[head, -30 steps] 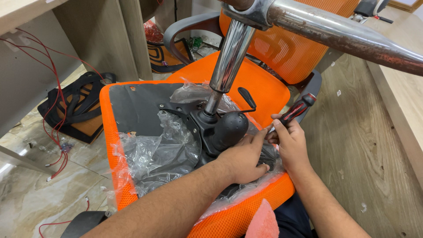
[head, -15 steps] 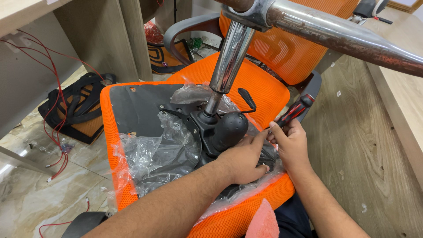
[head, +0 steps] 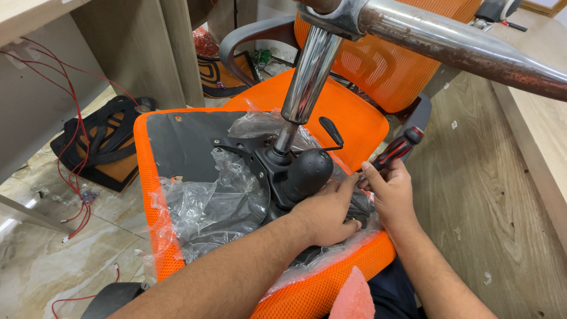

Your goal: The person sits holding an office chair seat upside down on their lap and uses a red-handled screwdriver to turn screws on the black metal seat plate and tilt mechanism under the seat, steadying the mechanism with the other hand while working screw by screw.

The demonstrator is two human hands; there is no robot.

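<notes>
- Head view looks down on an upturned orange mesh office-chair seat (head: 331, 112), its black underside panel facing up and partly covered by crumpled clear plastic wrap (head: 218, 201).
- Black metal tilt mechanism (head: 277, 171) sits bolted at the middle of the underside; a chrome gas-lift column (head: 304, 77) rises from it to a rusted chrome base arm (head: 460, 47) overhead. A round black knob (head: 308, 171) juts from the mechanism's side, a thin black lever (head: 332, 132) just behind it.
- Left hand (head: 325, 210) lies palm-down, fingers curled, pressed on the mechanism's near edge beside the knob.
- Right hand (head: 393, 195) is closed in a fist around a red-and-black-handled screwdriver (head: 398, 147); the handle points up and away, the tip is hidden between the two hands.
- Step in hand, by my reading: working a fastener on the mechanism's right edge. Whether it goes in or out cannot be told.
- Next move likely calls for keeping the tip seated, the shaft square, and the left hand bracing the plate.
- Nearby: a second orange chair (head: 384, 71) behind, red wires (head: 77, 118) on the floor, a black-and-orange part (head: 106, 142) lying left.
</notes>
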